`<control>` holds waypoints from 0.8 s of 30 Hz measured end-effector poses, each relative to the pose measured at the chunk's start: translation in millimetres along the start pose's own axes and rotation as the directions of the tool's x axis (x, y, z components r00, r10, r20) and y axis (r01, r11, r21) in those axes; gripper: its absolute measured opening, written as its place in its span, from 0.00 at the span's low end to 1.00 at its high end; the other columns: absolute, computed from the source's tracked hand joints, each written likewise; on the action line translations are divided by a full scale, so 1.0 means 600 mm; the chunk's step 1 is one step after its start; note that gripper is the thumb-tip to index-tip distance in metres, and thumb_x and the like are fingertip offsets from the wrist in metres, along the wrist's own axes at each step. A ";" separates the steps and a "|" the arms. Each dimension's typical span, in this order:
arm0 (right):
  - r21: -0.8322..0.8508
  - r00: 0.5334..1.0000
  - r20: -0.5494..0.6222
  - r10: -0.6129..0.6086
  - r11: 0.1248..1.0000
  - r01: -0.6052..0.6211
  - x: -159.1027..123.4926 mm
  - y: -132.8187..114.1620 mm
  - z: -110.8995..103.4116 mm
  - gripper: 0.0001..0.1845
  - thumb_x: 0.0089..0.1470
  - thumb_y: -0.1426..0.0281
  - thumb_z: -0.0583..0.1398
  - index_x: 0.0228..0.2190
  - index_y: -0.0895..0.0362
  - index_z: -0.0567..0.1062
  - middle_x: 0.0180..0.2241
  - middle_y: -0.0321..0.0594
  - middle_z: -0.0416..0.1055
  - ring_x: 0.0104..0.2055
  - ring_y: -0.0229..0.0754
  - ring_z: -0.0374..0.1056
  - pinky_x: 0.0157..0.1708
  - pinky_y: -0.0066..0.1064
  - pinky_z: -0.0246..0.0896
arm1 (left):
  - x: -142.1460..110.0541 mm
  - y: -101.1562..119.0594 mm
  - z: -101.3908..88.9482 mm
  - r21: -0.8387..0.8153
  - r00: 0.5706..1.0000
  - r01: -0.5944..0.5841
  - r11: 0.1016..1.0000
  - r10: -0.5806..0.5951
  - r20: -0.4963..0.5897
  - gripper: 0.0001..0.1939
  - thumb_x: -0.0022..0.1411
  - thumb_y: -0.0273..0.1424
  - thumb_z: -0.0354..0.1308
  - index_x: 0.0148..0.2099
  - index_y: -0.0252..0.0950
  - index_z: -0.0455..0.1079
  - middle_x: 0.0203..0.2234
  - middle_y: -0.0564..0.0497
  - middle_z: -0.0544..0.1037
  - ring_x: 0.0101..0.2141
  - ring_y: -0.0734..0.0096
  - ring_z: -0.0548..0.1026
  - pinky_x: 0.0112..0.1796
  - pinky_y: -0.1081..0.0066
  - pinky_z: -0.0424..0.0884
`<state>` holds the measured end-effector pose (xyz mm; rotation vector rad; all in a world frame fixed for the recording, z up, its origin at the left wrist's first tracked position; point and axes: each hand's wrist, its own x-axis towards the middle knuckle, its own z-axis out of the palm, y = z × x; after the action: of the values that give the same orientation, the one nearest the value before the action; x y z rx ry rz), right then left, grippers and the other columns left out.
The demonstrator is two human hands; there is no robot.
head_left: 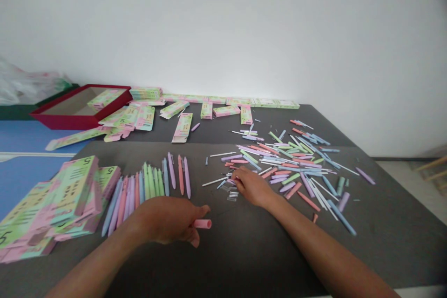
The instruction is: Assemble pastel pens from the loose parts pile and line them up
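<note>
My left hand point(171, 219) is closed round a pink pen barrel point(203, 224), whose hollow end sticks out past the fingertips. My right hand point(252, 186) reaches down at the left edge of a scattered heap of pen parts point(289, 163); its fingers are bent together, and what lies between them is hidden. Small clear plastic pieces point(232, 194) lie just beside those fingers. Behind my left hand, a row of assembled pens point(150, 179) in blue, purple, pink and green rests on the dark table, with a few set slightly apart at its right end.
Patterned cardboard boxes point(70, 191) are piled at the left. More boxes point(183, 126) lie along the back near the wall. A red open box point(84, 107) stands at the back left beside a clear plastic bag point(31, 84). A loose purple piece point(365, 175) lies towards the right edge.
</note>
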<state>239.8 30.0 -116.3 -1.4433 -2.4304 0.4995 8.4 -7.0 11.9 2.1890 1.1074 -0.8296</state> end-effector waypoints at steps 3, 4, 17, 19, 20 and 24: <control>0.012 1.000 -0.007 0.025 1.000 -0.025 0.004 0.004 0.005 0.08 0.59 0.75 0.53 0.37 0.57 0.71 0.39 0.41 0.69 0.41 0.40 0.65 0.42 0.31 0.55 | 0.001 -0.001 0.002 0.005 0.999 -0.022 1.000 0.022 -0.023 0.31 0.57 0.36 0.58 0.63 0.40 0.61 0.40 0.41 0.80 0.39 0.51 0.77 0.32 0.65 0.70; 0.021 0.999 -0.018 0.036 0.999 -0.036 0.005 0.007 0.005 0.08 0.59 0.75 0.53 0.37 0.57 0.71 0.40 0.42 0.69 0.42 0.40 0.65 0.42 0.31 0.55 | 0.001 -0.002 0.003 0.006 0.999 -0.024 1.000 0.024 -0.028 0.31 0.57 0.36 0.58 0.63 0.40 0.61 0.40 0.42 0.81 0.39 0.51 0.78 0.31 0.65 0.69; 0.101 0.977 -0.186 0.108 0.991 -0.090 -0.012 0.037 -0.003 0.07 0.56 0.76 0.53 0.36 0.57 0.70 0.38 0.41 0.69 0.40 0.41 0.65 0.40 0.30 0.55 | 0.006 0.013 0.009 0.038 1.000 -0.001 0.999 0.001 -0.018 0.33 0.57 0.38 0.59 0.64 0.37 0.59 0.41 0.38 0.80 0.41 0.47 0.77 0.33 0.60 0.71; 0.079 0.966 -0.213 0.146 0.988 -0.132 -0.010 0.045 -0.010 0.07 0.56 0.75 0.53 0.35 0.57 0.70 0.37 0.41 0.69 0.39 0.41 0.64 0.39 0.30 0.55 | 0.005 0.017 0.010 0.048 1.000 -0.004 0.999 0.005 -0.017 0.33 0.57 0.38 0.59 0.63 0.37 0.60 0.40 0.37 0.80 0.40 0.46 0.77 0.33 0.60 0.71; 0.070 0.959 -0.231 0.167 0.985 -0.155 -0.009 0.050 -0.014 0.07 0.56 0.75 0.53 0.35 0.56 0.69 0.37 0.41 0.70 0.39 0.41 0.64 0.39 0.30 0.54 | 0.005 0.018 0.010 0.051 1.000 -0.010 0.999 0.011 -0.019 0.32 0.57 0.38 0.59 0.63 0.37 0.61 0.40 0.37 0.80 0.40 0.46 0.77 0.33 0.61 0.71; 0.048 0.927 -0.278 0.251 0.968 -0.248 -0.003 0.067 -0.033 0.06 0.56 0.72 0.53 0.35 0.56 0.69 0.34 0.41 0.70 0.36 0.42 0.64 0.35 0.30 0.53 | 0.006 0.020 0.016 0.070 0.999 -0.031 0.997 0.033 -0.030 0.31 0.57 0.38 0.59 0.62 0.37 0.62 0.40 0.38 0.80 0.40 0.48 0.78 0.32 0.63 0.71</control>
<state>280.3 49.2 -115.6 -1.7010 -2.0323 0.3310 17.7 -18.1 5.5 2.2781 1.0702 -0.8347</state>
